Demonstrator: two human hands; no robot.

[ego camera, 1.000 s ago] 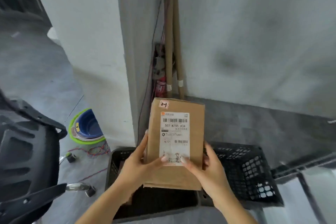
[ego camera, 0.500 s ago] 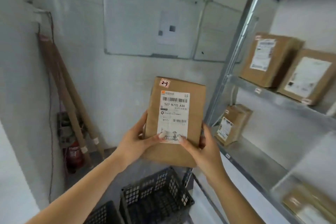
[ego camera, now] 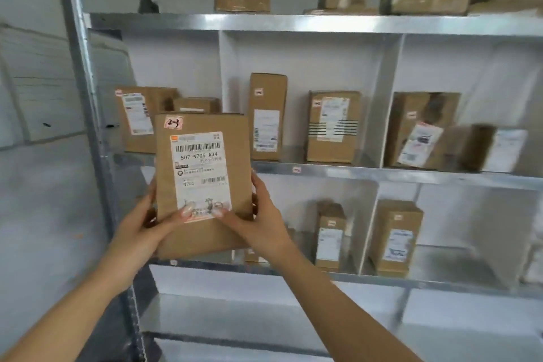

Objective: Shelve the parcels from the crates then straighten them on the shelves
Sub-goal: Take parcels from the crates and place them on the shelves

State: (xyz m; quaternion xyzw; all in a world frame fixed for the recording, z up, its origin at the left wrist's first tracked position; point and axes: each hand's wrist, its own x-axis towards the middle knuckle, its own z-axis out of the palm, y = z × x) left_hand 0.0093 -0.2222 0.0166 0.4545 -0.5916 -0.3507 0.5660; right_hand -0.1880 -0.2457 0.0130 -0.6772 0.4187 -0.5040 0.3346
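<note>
You hold the parcel [ego camera: 238, 156] upright in both hands, off every surface, in front of the left end of the shelving [ego camera: 293, 23], just right of its corner post [ego camera: 85, 97]. Its top overlaps the left compartment of the middle shelf [ego camera: 382, 175], and its bottom edge hangs near the front edge of the lower shelf [ego camera: 382, 278].

Your left hand [ego camera: 141, 232] grips the lower left side and your right hand [ego camera: 264, 220] grips the lower right side. The fingers [ego camera: 188, 209] of each hand are curled round the box, with both thumbs pressed on the bottom of the white label [ego camera: 201, 167]. The label faces you and reads 507-N705 A34. A small sticker [ego camera: 173, 122] sits at the top left corner of the parcel.

Behind it, two boxes [ego camera: 135, 120] stand at the left end of the middle shelf. A tall carton [ego camera: 267, 114] and a squat one [ego camera: 333, 126] stand in the centre compartment, well apart. A further pair [ego camera: 420, 129] at the right end is blurred. Two cartons [ego camera: 395, 238] stand on the lower shelf, and several blurred parcels [ego camera: 242, 0] lie on top.
</note>
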